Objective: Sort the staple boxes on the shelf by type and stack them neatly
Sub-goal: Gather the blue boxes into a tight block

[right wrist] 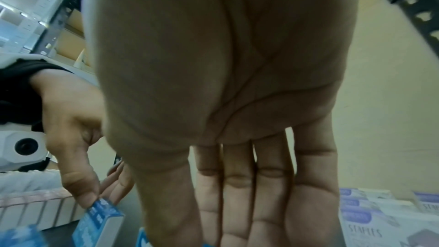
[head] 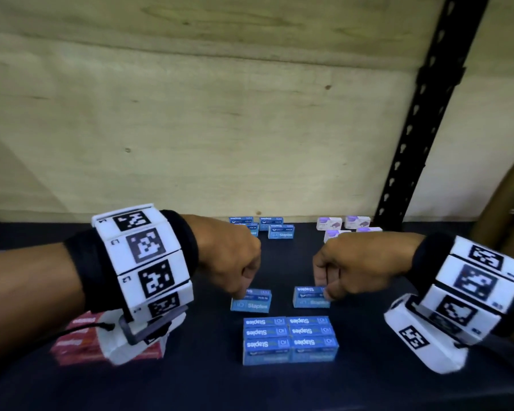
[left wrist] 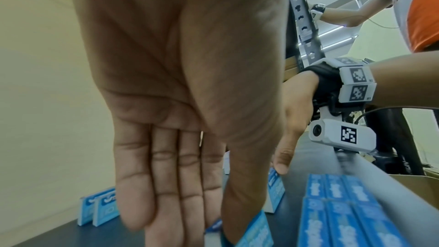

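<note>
On the dark shelf (head: pixel 190 381), my left hand (head: pixel 244 292) pinches a blue staple box (head: pixel 251 301) between thumb and fingers. In the left wrist view that box (left wrist: pixel 256 232) shows beside my thumb. My right hand (head: pixel 324 290) pinches a second blue staple box (head: pixel 310 296) by its right end; both boxes rest on the shelf. A neat block of blue staple boxes (head: pixel 290 339) sits just in front of them. More blue boxes (head: pixel 261 226) stand at the back, and purple-and-white staple boxes (head: pixel 343 225) at the back right.
Red-pink staple boxes (head: pixel 77 342) lie at the front left, partly under my left wrist camera. A plywood wall closes the back. A black slotted upright (head: pixel 422 114) and a cardboard box (head: pixel 511 203) stand at the right.
</note>
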{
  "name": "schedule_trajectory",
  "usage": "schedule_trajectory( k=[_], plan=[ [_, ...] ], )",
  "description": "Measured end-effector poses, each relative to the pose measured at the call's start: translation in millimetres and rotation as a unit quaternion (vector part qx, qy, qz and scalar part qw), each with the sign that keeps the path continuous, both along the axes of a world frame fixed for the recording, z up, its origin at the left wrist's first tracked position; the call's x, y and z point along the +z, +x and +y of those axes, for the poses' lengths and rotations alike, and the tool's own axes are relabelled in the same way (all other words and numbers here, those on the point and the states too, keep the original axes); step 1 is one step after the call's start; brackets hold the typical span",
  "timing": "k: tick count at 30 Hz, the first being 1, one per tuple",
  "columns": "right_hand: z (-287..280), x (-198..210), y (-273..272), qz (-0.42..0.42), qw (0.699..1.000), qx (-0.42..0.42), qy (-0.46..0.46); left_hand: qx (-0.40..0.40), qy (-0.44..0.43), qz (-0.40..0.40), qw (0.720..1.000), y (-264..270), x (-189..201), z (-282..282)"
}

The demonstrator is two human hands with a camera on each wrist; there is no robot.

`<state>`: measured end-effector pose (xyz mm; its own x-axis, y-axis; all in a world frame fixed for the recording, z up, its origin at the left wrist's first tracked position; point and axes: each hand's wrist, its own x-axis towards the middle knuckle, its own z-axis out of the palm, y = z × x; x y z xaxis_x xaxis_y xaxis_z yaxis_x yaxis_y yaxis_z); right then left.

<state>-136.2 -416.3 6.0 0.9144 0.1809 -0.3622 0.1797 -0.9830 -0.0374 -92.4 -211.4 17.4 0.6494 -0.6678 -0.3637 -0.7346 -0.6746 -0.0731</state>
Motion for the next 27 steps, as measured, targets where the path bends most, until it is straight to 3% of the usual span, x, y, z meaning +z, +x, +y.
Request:
schedule_trajectory(
  k=[15,27],
  plan=[
    [5.7,1.8,-31.5,0.043,0.997,0.007,0.057,0.021,0.004,0.045,0.999,-24.1,-4.2,8.8],
    [16.8,-1.0,-30.1,0.006,0.998,0.047,0.029,0.035,-0.05,0.082,0.995,-24.8,-8.3,-0.5]
  ],
)
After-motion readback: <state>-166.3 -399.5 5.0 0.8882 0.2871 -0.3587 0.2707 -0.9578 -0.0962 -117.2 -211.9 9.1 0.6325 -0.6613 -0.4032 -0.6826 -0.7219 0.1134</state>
